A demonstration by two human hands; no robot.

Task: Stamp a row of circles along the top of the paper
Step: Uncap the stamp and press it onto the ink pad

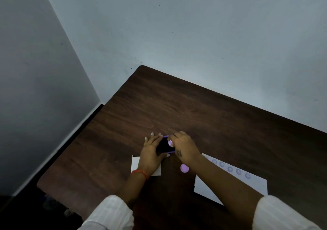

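A dark ink pad (163, 145) with a purple rim lies on the brown table (194, 113). My left hand (152, 154) grips its left side. My right hand (184, 147) holds a small round purple stamp (171, 143) down against the pad's right part. A white paper (230, 182) lies to the right, under my right forearm, with a row of several purple circles (230, 169) along its far edge. A loose purple round cap (184, 168) rests on the table between the two papers.
A smaller white sheet or box (135, 164) lies under my left wrist. The table sits in a room corner, with grey walls (177, 26) behind and to the left. The table's left edge drops to a dark floor.
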